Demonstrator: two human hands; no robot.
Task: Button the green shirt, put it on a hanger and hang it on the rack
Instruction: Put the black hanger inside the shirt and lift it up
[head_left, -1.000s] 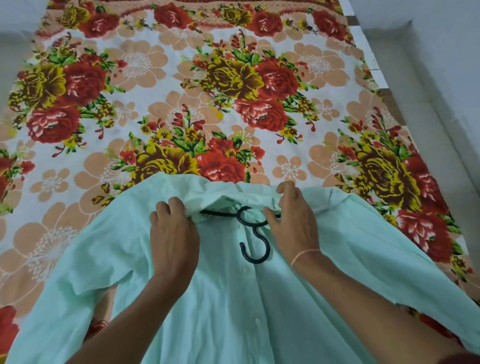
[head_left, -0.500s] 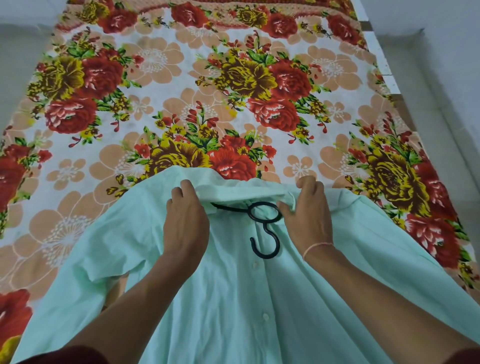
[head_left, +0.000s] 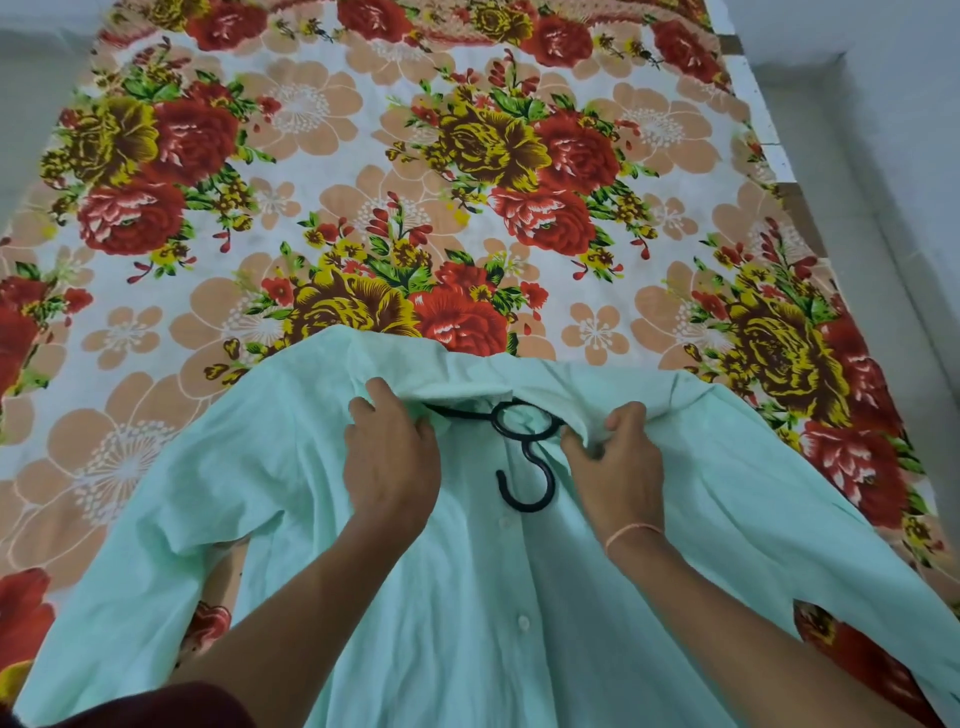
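Green shirt (head_left: 493, 675) collar is pinched by the right hand (head_left: 618, 467) and gripped by the left hand (head_left: 389, 462), beside the hook of the hanger (head_left: 524, 508). It lies on the flowered bedsheet (head_left: 311, 156). Soft and light, it may slip; better to hold at the shoulders.

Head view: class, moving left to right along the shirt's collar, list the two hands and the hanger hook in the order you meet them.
Left hand gripping the collar → black hanger hook lying on the green shirt → right hand pinching the collar.
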